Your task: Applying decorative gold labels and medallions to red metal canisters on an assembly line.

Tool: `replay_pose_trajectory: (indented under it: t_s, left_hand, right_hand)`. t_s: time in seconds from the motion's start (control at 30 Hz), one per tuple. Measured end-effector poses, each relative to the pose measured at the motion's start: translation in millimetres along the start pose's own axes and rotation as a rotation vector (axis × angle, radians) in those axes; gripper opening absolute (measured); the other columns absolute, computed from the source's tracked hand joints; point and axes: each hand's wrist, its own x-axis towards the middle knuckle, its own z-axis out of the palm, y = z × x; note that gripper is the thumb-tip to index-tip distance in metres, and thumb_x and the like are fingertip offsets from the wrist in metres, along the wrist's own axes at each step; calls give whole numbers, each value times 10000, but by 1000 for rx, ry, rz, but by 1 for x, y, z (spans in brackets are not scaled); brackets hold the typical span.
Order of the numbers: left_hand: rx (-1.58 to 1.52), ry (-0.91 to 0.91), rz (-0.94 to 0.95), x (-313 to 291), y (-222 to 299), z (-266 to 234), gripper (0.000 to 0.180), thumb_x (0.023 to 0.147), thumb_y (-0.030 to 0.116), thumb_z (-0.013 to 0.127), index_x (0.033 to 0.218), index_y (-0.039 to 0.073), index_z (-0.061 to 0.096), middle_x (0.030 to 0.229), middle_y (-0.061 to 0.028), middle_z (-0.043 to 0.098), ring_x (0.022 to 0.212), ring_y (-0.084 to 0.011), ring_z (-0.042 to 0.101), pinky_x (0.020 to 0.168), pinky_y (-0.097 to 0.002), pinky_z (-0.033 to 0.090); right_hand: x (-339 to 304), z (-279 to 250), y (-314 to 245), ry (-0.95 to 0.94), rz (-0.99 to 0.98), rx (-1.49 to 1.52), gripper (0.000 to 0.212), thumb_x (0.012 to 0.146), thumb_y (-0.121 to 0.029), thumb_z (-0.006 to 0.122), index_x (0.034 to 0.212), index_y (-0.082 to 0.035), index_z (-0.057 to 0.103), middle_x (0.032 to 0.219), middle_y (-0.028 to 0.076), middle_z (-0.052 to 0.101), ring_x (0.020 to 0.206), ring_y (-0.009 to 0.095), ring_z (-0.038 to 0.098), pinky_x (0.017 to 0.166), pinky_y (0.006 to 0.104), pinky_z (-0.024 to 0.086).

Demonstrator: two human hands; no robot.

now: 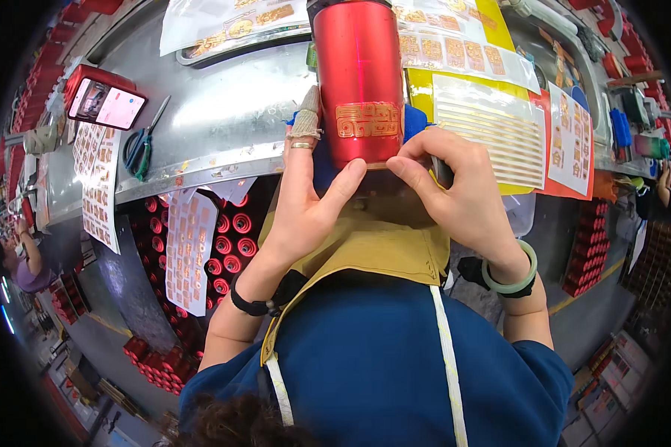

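Red bottle (359,74) stands upright at edge of metal worktable (224,127), between both hands, gold sticker (367,120) already on lower front.

Risk, as I judge: bottle tips or slides off edge if thumbs push uneven; sticker gets crease or bubble if pressed from one side only.

Left hand (306,201): fingers along bottle side, thumb pressing low front under sticker. Right hand (455,179): fingers curled around dark small object, kind unclear, thumb tip touching bottle base.

steel workbench (224,112), grey floor (574,313), bright light
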Motion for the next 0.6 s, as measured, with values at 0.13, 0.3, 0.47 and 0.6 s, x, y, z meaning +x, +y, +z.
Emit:
replay_pose_trajectory:
  t_s: [0.13,0.3,0.47,0.6]
  left_hand:
    - [51,-5,-20,-2,2,-1,840,974,125,699,1626,-59,201,1629,-226,316,1524,-316,304,1256,-435,221]
    - [-39,-37,-60,3,4,7,815,987,89,677,1625,-67,193,1660,-218,290,1541,-285,288,1259,-407,226]
    - [155,144,189,-6,-11,-2,680,934,8,641,1542,-94,356,1615,-258,346,1510,-348,347,1253,-461,243]
    - [658,54,649,-1,-1,-9,389,806,60,849,1166,18,707,1424,-223,566,1293,-416,591,1102,-515,473]
  right_hand:
    - [-1,-1,1,-14,30,32,120,915,-89,762,894,15,706,772,71,668,657,157,568,592,307,403]
    - [-5,-1,9,60,-33,49,143,899,-107,780,877,7,696,772,138,663,634,256,638,601,356,494]
    - [-4,12,20,104,-82,51,164,892,-165,784,872,-22,705,787,121,666,735,302,649,688,396,504]
    - [-6,9,16,94,-43,42,171,880,-164,782,858,-19,693,794,131,663,733,330,660,681,417,508]
